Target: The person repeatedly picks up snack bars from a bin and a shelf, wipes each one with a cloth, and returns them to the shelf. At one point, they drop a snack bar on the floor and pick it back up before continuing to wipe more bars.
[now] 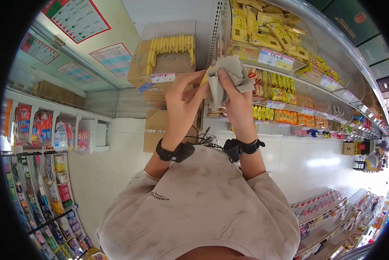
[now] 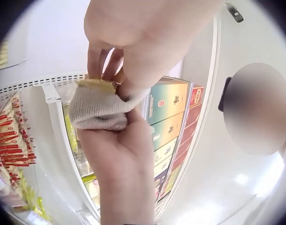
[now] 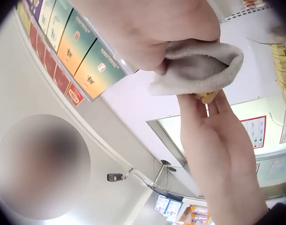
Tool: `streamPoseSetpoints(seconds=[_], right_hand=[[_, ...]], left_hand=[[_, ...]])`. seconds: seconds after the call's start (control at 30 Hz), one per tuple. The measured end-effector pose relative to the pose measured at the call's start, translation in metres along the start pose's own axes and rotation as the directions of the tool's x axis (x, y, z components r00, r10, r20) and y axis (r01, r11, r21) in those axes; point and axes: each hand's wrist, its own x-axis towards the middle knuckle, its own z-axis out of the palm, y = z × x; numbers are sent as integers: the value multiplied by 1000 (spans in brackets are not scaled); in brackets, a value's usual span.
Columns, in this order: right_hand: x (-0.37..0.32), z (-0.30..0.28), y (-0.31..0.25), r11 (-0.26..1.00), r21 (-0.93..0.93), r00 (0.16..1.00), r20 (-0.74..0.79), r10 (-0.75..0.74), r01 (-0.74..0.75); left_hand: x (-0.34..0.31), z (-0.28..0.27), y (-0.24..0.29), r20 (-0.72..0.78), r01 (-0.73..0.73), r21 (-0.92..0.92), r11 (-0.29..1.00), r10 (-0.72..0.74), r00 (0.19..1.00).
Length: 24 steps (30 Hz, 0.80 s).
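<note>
A crumpled grey cloth is bunched in my right hand, the thumb pressed on top of it. My left hand pinches a small yellow item against the cloth's left side. In the left wrist view the yellow item lies along the upper edge of the cloth, between the left hand above and the right hand below. The right wrist view shows the cloth folded open like a pocket, with the yellow item partly hidden under it.
A clear bin of yellow packets stands just beyond my left hand. Shelves of yellow snack packets with price labels run along the right. Cardboard boxes sit below the bin. Hanging goods line the left side.
</note>
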Motion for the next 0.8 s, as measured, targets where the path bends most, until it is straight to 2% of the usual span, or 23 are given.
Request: streamPoseSetpoints(seconds=[0.03, 0.13, 0.23, 0.33, 0.43, 0.53, 0.67, 0.73, 0.8], right_hand=[[0, -1, 0, 1000, -15, 1000, -14, -7, 7], [-3, 0, -2, 993, 115, 996, -87, 34, -24], [1, 3, 3, 982, 189, 978, -207, 33, 7], [0, 7, 3, 976, 216, 985, -171, 25, 13], [-8, 20, 12, 991, -28, 983, -132, -130, 127], [-11, 19, 12, 949, -260, 969, -123, -215, 178], [-14, 23, 15, 849, -462, 958, 3, -287, 256], [-15, 27, 8, 852, -470, 971, 51, -233, 230], [-14, 25, 7, 885, -435, 986, 78, -146, 166]], left_hand=[[-1, 1, 0, -52, 24, -28, 999, -25, 998], [-1, -3, 1, -7, -2, 16, 1000, 2, 1000], [-1, -7, 0, -14, -86, 230, 969, 92, 996], [2, -2, -3, -110, -29, 70, 997, 36, 993], [4, -5, -9, -101, -108, 198, 974, 130, 986], [4, -7, -1, 6, -242, 496, 834, 275, 961], [3, -4, -2, -14, -160, 330, 930, 174, 985], [5, -8, -7, -18, -90, 192, 977, 95, 995], [5, -7, -1, 16, -51, 225, 973, 49, 999]])
